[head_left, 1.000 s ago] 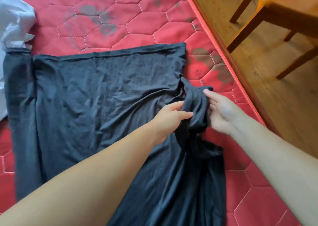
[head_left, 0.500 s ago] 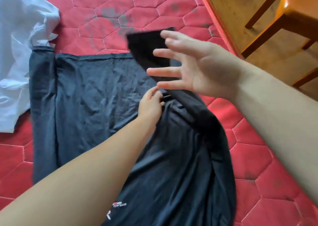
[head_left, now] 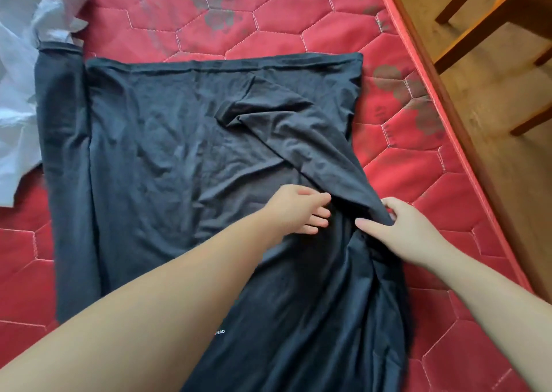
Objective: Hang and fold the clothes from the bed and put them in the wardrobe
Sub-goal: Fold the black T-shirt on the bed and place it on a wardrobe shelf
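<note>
Black T-shirt [head_left: 167, 158] spread flat across the red quilted mattress [head_left: 268, 30], hem running parallel to the far edge, body trailing toward the near edge and out of view. One sleeve [head_left: 59, 152] folded long and straight along the shirt's left side; the other sleeve [head_left: 286, 126] turned in over the body near the mattress's right edge, lying in a crumpled diagonal flap. Small white lettering [head_left: 219, 332] on the fabric close to the near edge (too small to read).

Left hand [head_left: 294, 211] resting on the shirt just beside the folded-in flap, fingers loosely bent, fingertips touching the cloth at the crease; no clear pinch visible. Right hand [head_left: 397, 227] pinching the flap's lower corner, thumb and index finger closed on a bunch of black fabric near the right edge of the mattress.

White garment [head_left: 27, 63] heaped at the far left corner, touching the left sleeve. Wooden floor [head_left: 484, 123] beyond the right edge, with wooden chair legs [head_left: 466, 33] standing on it.
</note>
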Motion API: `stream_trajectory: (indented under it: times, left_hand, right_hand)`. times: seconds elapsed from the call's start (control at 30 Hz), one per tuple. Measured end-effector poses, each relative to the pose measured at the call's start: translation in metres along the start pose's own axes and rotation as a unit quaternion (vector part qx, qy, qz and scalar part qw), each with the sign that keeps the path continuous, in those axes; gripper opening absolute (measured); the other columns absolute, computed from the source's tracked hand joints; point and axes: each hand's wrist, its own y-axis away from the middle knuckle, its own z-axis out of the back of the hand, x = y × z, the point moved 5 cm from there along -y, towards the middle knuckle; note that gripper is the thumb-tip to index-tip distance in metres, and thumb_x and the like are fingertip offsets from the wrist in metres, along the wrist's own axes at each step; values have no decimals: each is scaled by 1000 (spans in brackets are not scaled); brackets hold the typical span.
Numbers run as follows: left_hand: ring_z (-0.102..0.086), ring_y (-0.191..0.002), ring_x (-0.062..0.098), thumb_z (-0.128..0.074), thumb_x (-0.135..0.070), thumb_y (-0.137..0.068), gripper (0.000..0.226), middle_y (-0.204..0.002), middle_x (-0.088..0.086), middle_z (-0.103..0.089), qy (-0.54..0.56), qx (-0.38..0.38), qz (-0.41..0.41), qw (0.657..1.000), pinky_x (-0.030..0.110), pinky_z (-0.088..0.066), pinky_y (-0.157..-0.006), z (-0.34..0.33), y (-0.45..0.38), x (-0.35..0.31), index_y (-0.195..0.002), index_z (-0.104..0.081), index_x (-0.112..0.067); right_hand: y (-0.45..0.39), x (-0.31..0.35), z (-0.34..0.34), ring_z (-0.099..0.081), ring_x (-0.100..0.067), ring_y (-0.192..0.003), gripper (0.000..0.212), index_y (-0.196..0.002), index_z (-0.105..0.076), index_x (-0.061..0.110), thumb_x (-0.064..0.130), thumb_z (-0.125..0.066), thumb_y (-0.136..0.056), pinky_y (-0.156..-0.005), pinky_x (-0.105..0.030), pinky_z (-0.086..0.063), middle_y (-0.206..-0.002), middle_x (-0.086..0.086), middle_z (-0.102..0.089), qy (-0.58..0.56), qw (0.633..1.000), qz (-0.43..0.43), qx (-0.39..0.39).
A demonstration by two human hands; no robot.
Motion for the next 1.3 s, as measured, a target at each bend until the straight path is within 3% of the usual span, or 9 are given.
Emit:
stream_trajectory:
  times: [0.13,0.27,0.4,0.63,0.77,0.9,1.03,1.2,1.3]
  left_hand:
    - [-63,-74,10,-67,-26,-89,16,-88,1,-66,-123,82,-9,989,26,-55,-71,-53,8,26,-102,-67,-16]
    - [-67,-87,8,-69,-53,-82,30,-91,-10,-68,58,65,-13,996,23,-54,-71,-76,7,26,-97,-67,-26]
    - [-70,-96,16,-63,-31,-93,14,-108,-1,-73,205,35,-9,978,28,-54,-77,-79,0,22,-104,-65,-22]
    - [-71,-79,18,-44,-13,-100,21,-99,5,-73,317,53,19,947,28,-56,-61,-65,10,31,-111,-62,-19]
    - [-66,-106,28,-46,-43,-95,51,-120,14,-67,378,110,48,918,37,-54,-86,-64,20,29,-133,-55,-9]
    - [-63,-113,35,-66,-11,-85,45,-114,15,-69,324,62,-10,944,45,-50,-97,-58,14,31,-128,-57,-3]
    - [-69,-88,24,-29,25,-70,58,-91,8,-72,309,22,-41,950,35,-57,-74,-46,12,34,-107,-61,-6]
    - [-68,-104,25,-21,23,-68,81,-118,5,-69,348,92,-65,931,39,-59,-82,-34,16,31,-128,-55,-19]
    - [-69,-103,19,-49,-4,-87,42,-117,0,-69,353,131,-52,925,35,-56,-82,-41,17,28,-121,-61,-25]
  right_hand:
    - [11,-12,-3,-66,-15,-82,20,-98,-66,12,27,-71,-85,-75,-28,-52,-93,-4,-72,-219,974,-30,-48]
    - [23,-13,3,-65,-24,-104,32,-104,-67,15,41,-51,-97,-95,-41,-49,-109,-13,-70,-352,934,-28,-53]
    - [38,-16,-2,-64,-4,-73,34,-97,-65,30,-1,-57,-87,-69,-17,-52,-88,2,-70,-248,967,27,-59]
    - [58,-24,-22,-51,-24,-64,12,-82,-65,8,-3,-63,-77,-66,-37,-44,-77,-15,-60,-112,993,39,11]
    - [55,-6,-21,-60,-26,-110,26,-105,-63,-11,9,-53,-93,-104,-46,-40,-115,-22,-64,-269,960,52,51]
    - [54,7,-19,-51,-16,-78,32,-73,-58,9,31,-38,-84,-81,-45,-43,-76,-15,-60,-154,980,102,74]
    - [51,-16,-21,-28,-12,-62,28,-62,-25,22,33,-37,-85,-59,-45,-29,-64,4,-28,49,988,84,116]
    - [45,-43,3,-26,-14,-55,48,-60,-25,19,44,-43,-97,-54,-36,-24,-54,8,-26,101,994,28,18]
    - [54,-47,3,-30,-14,-50,58,-57,-30,17,66,-50,-82,-54,-34,-29,-49,5,-30,147,989,24,25]
